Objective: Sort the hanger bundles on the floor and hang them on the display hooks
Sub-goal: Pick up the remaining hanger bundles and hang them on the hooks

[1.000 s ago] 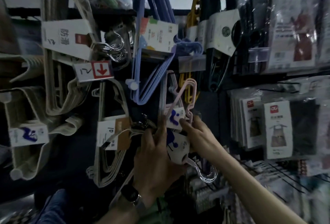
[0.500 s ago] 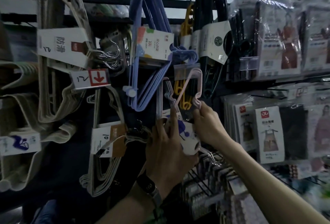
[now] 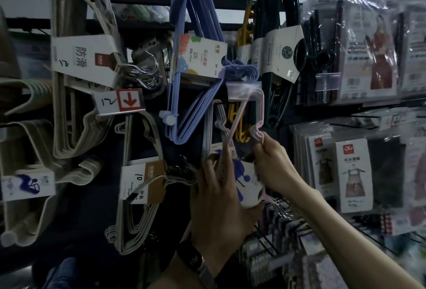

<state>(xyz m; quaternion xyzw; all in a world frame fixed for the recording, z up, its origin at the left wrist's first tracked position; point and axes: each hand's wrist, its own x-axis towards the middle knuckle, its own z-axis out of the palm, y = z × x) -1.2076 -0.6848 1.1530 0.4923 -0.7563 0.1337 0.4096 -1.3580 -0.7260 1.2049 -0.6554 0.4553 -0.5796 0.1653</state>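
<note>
Here, hanger bundle [image 3: 246,178] in right grip [image 3: 272,164]

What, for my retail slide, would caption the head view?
Left hand and right hand grip a pink hanger bundle beside hung blue hangers.

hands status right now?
Left hand: closed, gripping the pink hanger bundle at its label.
Right hand: closed, pinching a bend of the same bundle.

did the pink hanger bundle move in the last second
Yes, upward: the pink hanger bundle now reaches the clear price tag holder; earlier its top sat below it.
</note>
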